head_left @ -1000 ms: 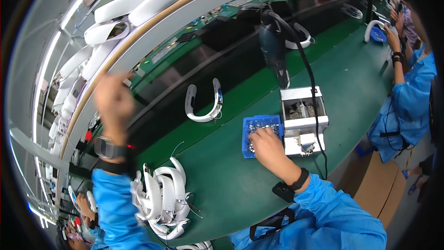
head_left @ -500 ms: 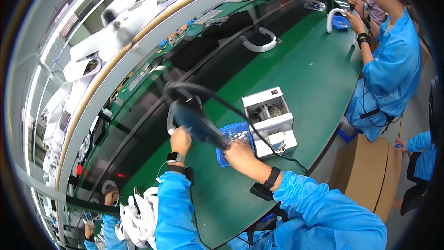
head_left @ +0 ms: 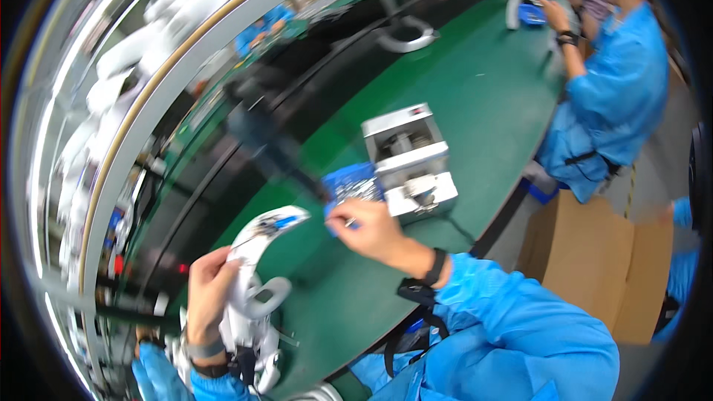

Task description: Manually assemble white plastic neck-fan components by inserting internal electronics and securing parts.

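One white band (head_left: 255, 246) — long axis slanting, tip up-right, left hand (head_left: 210, 288) gripping it, right hand (head_left: 373, 232) — grip unclear

The left grip (head_left: 208, 281) has come down and now holds a white curved piece (head_left: 252, 243). The right grip (head_left: 369, 230) has moved from inside the blue tray (head_left: 349, 174) to its near edge.

Loose blue sleeves (head_left: 520, 315), creased all over, are worn on both arms! The right wrist (head_left: 413, 254) is ringed by a black band (head_left: 437, 267), a black block (head_left: 416, 292) seen just below; the left is circled by a grey band (head_left: 204, 349) and a darker band (head_left: 212, 369).
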